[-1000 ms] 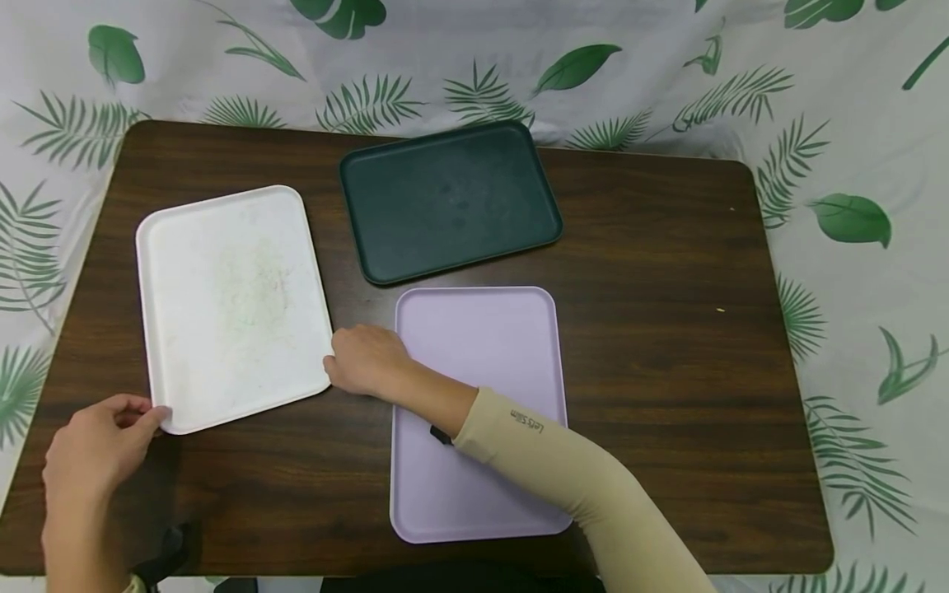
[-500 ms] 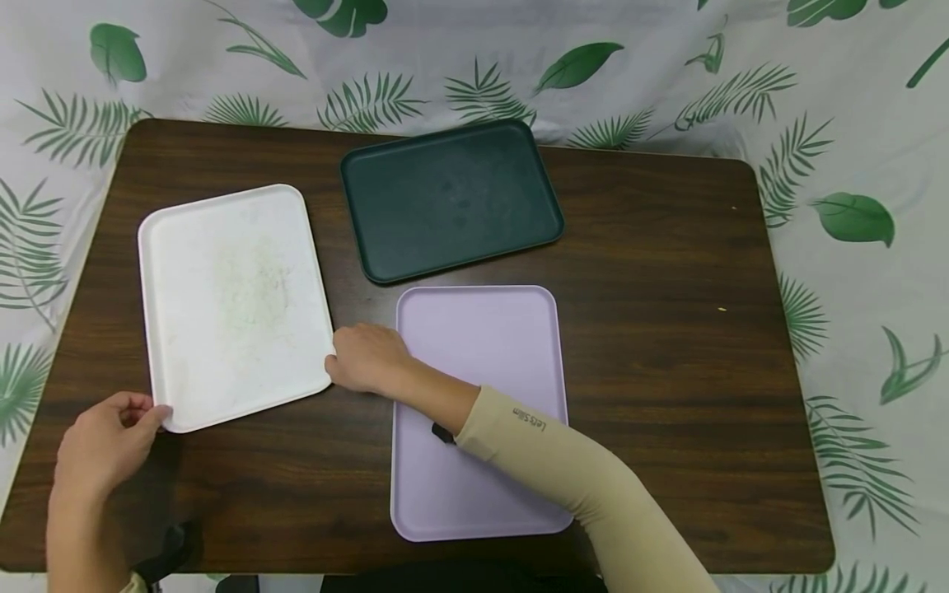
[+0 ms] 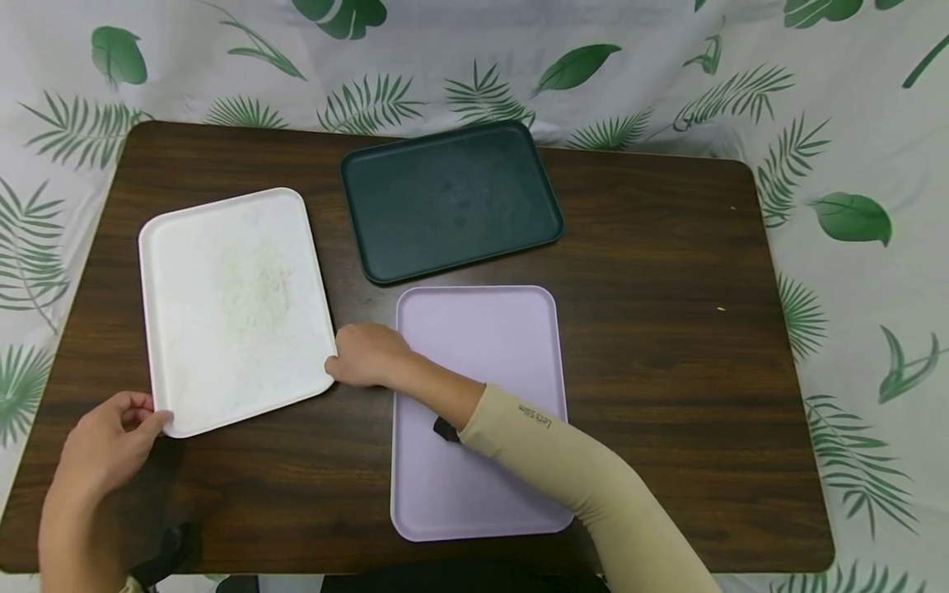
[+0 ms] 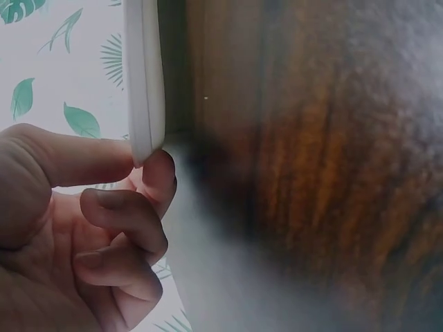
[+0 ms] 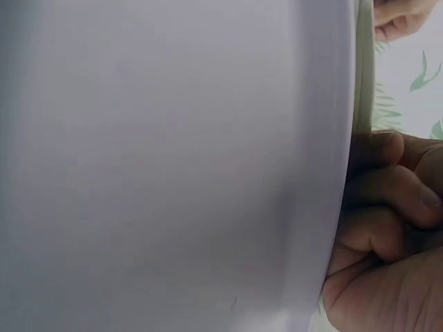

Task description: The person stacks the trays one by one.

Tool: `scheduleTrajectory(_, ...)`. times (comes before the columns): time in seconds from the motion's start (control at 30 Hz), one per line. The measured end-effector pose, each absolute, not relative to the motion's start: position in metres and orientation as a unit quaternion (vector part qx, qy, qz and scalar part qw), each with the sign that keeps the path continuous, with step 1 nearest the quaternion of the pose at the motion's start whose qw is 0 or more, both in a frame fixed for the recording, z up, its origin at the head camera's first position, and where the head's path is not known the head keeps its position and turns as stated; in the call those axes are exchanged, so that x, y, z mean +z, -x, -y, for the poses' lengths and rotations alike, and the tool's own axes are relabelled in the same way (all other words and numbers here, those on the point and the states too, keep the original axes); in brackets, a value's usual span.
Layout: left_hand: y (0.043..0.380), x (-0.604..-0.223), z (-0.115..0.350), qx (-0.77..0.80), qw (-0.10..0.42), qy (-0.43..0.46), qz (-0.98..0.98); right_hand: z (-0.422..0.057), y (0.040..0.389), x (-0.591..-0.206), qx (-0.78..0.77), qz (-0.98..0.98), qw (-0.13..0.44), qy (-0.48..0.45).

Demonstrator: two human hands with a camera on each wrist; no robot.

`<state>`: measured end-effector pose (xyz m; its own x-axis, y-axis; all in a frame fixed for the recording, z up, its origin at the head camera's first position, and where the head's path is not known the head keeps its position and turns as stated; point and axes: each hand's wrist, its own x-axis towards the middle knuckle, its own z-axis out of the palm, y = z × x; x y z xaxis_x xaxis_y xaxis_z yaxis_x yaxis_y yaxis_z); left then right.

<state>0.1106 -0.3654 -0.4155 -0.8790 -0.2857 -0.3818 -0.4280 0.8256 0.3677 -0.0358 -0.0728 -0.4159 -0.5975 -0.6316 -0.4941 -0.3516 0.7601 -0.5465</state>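
A white rectangular tray with faint stains lies on the left of the table, slightly turned. My left hand pinches its near left corner between thumb and forefinger; in the left wrist view, the tray's rim sits between these, with the other fingers curled below. At the near right corner, my right hand grips the edge, its fingers curled in the right wrist view. My right forearm crosses above a lilac tray and hides part of it.
A dark green tray lies at the back middle, just beyond the lilac one. All the trays rest on a dark wooden table. A leaf-patterned cloth surrounds the table at the back and sides.
The white tray has shifted very slightly to the right and toward me, with both hands keeping their hold on it. The green and lilac trays stay where they were.
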Motion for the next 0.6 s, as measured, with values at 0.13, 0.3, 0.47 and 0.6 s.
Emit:
scheduleTrajectory(0.13, -0.113, -0.414, 0.367, 0.23, 0.149, 0.174, -0.946, 0.07, 0.037, -0.414, -0.232, -0.861, 0.351, 0.286)
scheduleTrajectory(0.3, -0.119, -0.414, 0.368, 0.245, 0.134, 0.159, -0.947, 0.066, 0.038, -0.415, -0.259, -0.856, 0.345, 0.286)
scheduleTrajectory(0.47, -0.122, -0.414, 0.364, 0.263, 0.12, 0.166, -0.943, 0.061, 0.038, -0.411, -0.282, -0.852, 0.344, 0.277)
scheduleTrajectory(0.6, -0.123, -0.412, 0.36, 0.273, 0.103, 0.169, -0.942, 0.054, 0.038, -0.409, -0.303, -0.845, 0.346, 0.272)
